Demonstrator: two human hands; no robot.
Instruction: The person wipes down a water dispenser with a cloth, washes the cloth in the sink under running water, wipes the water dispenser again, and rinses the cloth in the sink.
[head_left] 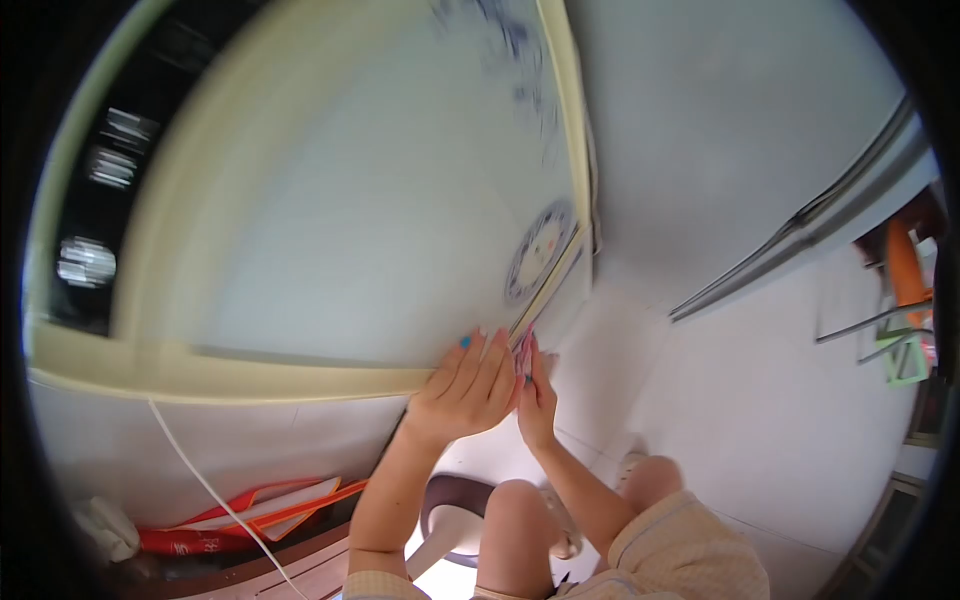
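Observation:
A large pale panel with cream-yellow edging fills the upper left, tilted in view, with a blue floral print and a round blue-rimmed motif near its lower right corner. My left hand lies against the bottom corner of that panel, fingers stretched out, one nail blue. Just right of it, my right hand is closed around a small pink cloth at the panel's corner edge. The fingers partly hide the cloth.
A glossy dark strip with light reflections runs along the far left. Below hang a white cord and red bags. A dark-rimmed stool stands by my knees. A grey-white surface rises at right, with a green-framed object beyond.

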